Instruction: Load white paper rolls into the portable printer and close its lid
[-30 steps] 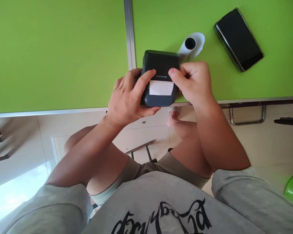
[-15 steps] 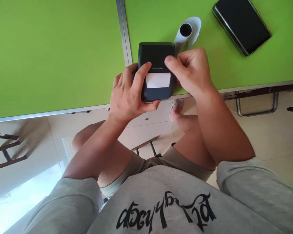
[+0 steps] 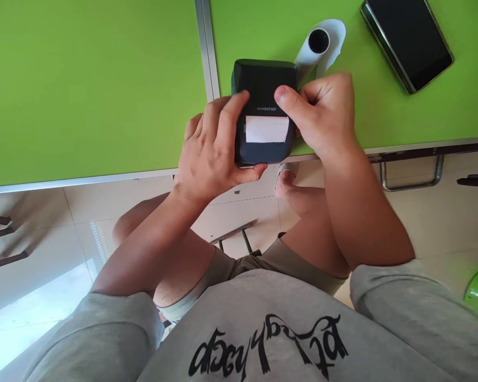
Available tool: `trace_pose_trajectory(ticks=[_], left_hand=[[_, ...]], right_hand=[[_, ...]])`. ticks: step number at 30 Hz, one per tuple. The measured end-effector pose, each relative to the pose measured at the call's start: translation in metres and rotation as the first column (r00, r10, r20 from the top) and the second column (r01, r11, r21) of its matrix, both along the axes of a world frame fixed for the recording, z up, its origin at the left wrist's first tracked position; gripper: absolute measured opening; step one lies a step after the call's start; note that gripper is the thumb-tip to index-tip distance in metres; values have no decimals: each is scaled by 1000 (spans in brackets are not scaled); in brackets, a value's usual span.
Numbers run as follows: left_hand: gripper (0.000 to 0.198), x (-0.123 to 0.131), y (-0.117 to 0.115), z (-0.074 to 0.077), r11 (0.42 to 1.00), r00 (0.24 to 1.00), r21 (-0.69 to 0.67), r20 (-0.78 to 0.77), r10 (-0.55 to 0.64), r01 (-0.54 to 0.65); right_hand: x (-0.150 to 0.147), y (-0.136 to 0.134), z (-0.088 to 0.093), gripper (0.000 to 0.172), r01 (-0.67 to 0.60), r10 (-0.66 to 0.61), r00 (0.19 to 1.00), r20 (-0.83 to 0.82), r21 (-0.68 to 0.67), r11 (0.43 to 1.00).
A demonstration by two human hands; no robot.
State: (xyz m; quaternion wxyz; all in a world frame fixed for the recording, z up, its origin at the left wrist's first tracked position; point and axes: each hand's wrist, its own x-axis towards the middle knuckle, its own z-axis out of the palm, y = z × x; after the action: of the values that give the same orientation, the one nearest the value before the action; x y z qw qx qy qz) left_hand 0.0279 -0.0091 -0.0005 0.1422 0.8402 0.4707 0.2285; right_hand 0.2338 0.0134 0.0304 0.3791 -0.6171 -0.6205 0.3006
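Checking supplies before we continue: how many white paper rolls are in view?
1: the white roll on the green table, beyond the black device and near the right hand. Any roll inside the device would be hidden.

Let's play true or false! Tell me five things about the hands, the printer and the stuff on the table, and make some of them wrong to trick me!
1. The left hand is on the printer. True.
2. The right hand is on the phone. False: it is on the printer; the phone lies apart from both hands.
3. White paper shows on the printer. True.
4. The roll is red. False: it is white.
5. The table is green. True.
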Motion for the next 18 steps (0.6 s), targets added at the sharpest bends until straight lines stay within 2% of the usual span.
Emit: trace_pose_trajectory(ticks=[5, 10, 15, 18], left_hand=[[129, 0, 3, -4, 999, 1000, -44, -9, 19, -20], [118, -2, 2, -6, 999, 999, 4, -34, 38, -38], [111, -3, 1, -3, 999, 1000, -39, -20, 18, -19], [111, -4, 0, -3, 999, 1000, -24, -18, 23, -24]], right_hand=[[-1, -2, -4, 64, -29, 29, 1000, 4, 48, 998], [0, -1, -8, 62, -7, 3, 999, 42, 80, 997], [-1, 1, -6, 58, -9, 8, 999, 39, 19, 1000], [-2, -1, -6, 59, 28, -32, 997, 71, 50, 998]])
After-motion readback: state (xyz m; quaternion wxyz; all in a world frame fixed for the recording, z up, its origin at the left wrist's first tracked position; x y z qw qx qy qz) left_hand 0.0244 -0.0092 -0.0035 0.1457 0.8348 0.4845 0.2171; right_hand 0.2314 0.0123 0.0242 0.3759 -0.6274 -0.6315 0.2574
